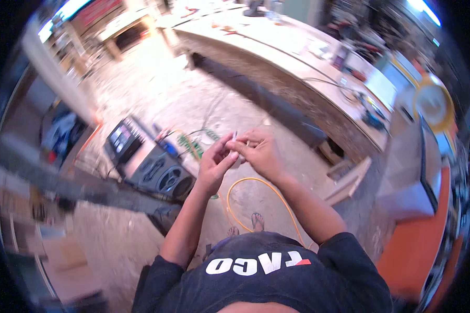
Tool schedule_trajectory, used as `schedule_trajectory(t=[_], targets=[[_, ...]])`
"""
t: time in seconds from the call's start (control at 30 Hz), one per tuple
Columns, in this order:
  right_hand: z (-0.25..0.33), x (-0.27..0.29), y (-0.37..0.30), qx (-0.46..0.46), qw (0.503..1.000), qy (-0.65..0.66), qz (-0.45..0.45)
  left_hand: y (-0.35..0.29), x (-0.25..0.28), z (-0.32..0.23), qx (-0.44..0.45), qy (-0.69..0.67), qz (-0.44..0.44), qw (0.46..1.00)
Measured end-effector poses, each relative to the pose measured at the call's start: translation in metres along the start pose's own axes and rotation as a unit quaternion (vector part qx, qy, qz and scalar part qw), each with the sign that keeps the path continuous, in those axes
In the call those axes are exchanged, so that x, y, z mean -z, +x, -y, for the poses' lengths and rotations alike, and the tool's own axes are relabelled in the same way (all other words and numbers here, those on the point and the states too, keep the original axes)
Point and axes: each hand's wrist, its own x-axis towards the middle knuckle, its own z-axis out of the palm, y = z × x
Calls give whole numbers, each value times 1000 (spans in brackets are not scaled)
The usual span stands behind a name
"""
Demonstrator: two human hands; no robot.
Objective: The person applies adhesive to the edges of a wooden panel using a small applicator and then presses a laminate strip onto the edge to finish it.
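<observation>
My left hand [214,163] and my right hand [262,155] meet in front of my body, above the floor. Fingers and thumbs of both are closed together in a pinch. Between the fingertips a small whitish thing [234,136] shows in part; its kind cannot be made out, as the fingers cover most of it. Below my right forearm a yellow hose or cable [252,179] loops across the floor. Left of my hands stands a large speaker [164,173], with a black box-shaped device [125,140] on top of it.
A long workbench [297,62] runs along the far right, with cables and a teal power tool [372,119] on it. An orange panel [415,245] leans at the right. A dark beam [83,185] crosses at the left. Green-and-white packaging [190,145] lies beyond the speaker.
</observation>
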Motion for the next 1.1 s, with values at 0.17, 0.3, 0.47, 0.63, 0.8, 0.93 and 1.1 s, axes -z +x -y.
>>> schedule_trajectory(t=[0.17, 0.3, 0.47, 0.63, 0.8, 0.93, 1.1], targets=[[-13, 37, -67, -115, 987, -30, -105, -6, -34, 41, 94, -5, 104, 990], [-27, 72, -142, -126, 962, -173, -171, -16, -54, 80, 146, 29, 141, 979], [-87, 137, -310, -326, 860, -269, -287, -23, -95, 119, 200, 11, 160, 967], [-181, 170, -556, -466, 731, -348, -357, -20, -160, 168, 280, -2, 166, 946], [-190, 191, -732, -608, 673, -369, -206, -9, -255, 224, 319, 3, 186, 929], [-183, 217, -826, -668, 653, -201, -296, 11, -350, 268, 292, 18, 197, 936], [-162, 294, -995, -654, 596, -158, -438, 43, -497, 335, 307, -57, 242, 919]])
